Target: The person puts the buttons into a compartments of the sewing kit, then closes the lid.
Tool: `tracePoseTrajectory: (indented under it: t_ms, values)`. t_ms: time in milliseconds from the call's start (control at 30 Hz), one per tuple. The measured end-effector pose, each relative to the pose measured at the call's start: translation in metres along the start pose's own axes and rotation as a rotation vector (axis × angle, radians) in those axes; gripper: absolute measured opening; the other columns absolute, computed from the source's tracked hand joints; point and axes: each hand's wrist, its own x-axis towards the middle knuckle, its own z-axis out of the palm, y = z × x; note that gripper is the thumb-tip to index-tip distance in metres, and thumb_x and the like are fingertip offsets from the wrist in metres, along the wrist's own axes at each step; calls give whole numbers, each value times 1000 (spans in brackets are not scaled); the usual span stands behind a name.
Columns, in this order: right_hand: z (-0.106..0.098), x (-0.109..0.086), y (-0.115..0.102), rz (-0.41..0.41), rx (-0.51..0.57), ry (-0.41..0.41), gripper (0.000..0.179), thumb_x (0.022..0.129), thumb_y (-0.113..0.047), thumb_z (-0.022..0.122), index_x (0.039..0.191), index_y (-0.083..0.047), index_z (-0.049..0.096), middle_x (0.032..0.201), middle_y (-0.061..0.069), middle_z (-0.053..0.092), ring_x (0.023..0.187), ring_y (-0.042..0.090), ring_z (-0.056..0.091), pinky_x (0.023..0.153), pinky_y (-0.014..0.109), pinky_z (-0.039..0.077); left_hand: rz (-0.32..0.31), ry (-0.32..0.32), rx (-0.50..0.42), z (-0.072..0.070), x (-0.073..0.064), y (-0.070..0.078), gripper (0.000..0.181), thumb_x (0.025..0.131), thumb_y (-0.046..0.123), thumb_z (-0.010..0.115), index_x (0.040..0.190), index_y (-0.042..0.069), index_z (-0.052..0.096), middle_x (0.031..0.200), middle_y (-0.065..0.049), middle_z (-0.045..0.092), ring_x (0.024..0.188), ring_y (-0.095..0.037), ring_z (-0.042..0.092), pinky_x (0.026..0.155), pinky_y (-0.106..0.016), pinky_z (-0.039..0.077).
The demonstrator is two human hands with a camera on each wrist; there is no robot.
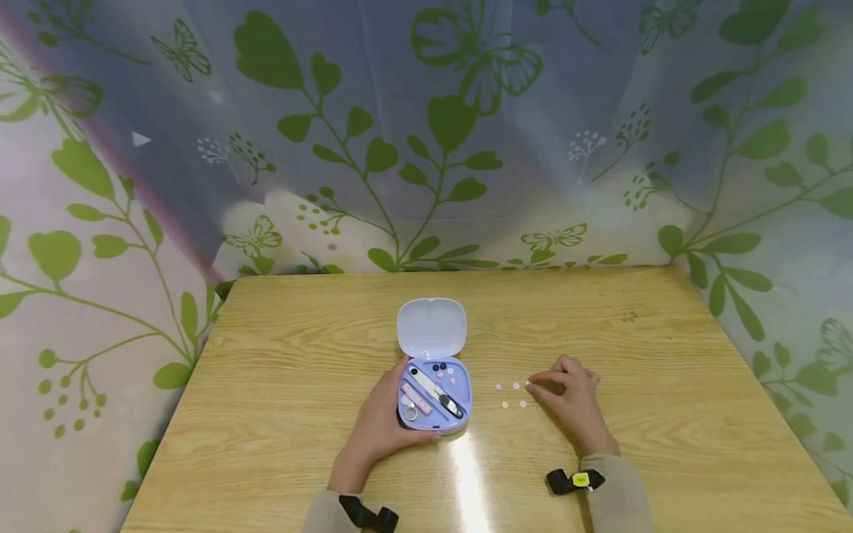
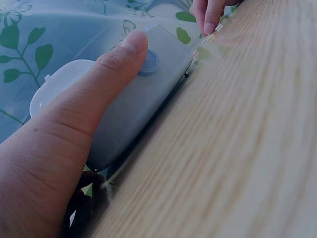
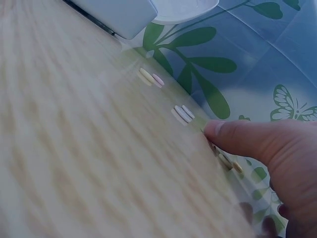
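Note:
My left hand [image 1: 381, 423] grips a small blue sewing box [image 1: 469, 400], its thumb along the front wall and its fingers round the left side. The white lid [image 1: 432, 326] stands raised at the back. Inside lie a white-and-black folding tool [image 1: 426, 385], a pink patterned strip [image 1: 416, 398], a metal ring [image 1: 411, 413] and several buttons. To the right of the box, several small pale buttons [image 1: 523, 404] lie on the table. My right hand [image 1: 574, 403] pinches a white button [image 1: 529, 383] between thumb and forefinger at the table surface; in the right wrist view its thumb [image 3: 237, 139] hides that button.
The wood-grain table [image 1: 286, 355] reaches back to a curtain [image 1: 373, 170] with green leaves and butterflies. A few tiny brownish pieces [image 1: 629, 317] lie at the table's right rear. Light glares on the wood in front of the box.

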Motion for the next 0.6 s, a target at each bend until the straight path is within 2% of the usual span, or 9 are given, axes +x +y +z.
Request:
tracePoseTrajectory:
  t_ms: [367,600]
  values:
    - [1,1,-1,7,-6,2,16,70,-4,88,80,-11,79,77,-7,44,77,9,38,81,47,18,-17,-4,3,-1,-1,0,137,54,72,85,160,25,13,157,2,35,141,-23,35,115,-47,32]
    - [1,0,0,-4,-7,17,16,69,-2,88,80,-10,79,76,-6,44,76,10,38,81,47,17,-29,-12,5,-1,-1,0,137,53,71,86,160,27,13,156,3,35,141,-22,36,114,-47,32]
